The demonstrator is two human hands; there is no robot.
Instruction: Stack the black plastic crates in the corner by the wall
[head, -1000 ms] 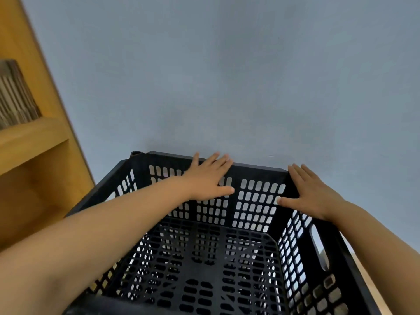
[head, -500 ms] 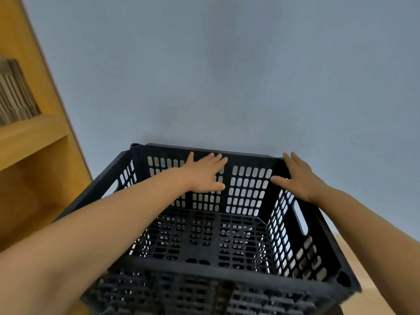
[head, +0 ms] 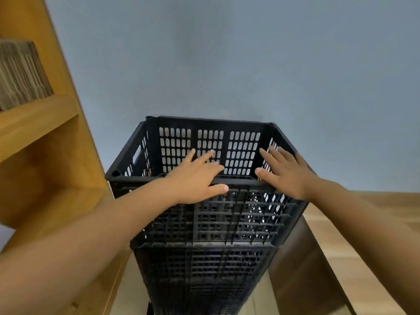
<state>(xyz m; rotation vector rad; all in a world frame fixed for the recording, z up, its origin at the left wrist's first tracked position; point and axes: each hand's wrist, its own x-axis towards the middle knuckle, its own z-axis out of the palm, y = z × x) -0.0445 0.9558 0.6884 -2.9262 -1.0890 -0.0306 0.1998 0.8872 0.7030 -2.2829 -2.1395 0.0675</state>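
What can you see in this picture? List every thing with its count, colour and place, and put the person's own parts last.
Top crate: one, black, on top of the stack against the wall.
Lower crates: at least one, black, under the top crate; exact count unclear.
Wall: one, blue-grey, behind the stack.
Shelf unit: one, yellow-brown wood, left of the stack.
Cardboard: one bundle, brown, on the upper shelf.
Floor: light wood, right of the stack.
Left hand: one, open, on the top crate's near rim.
Right hand: one, open, at the right near corner.
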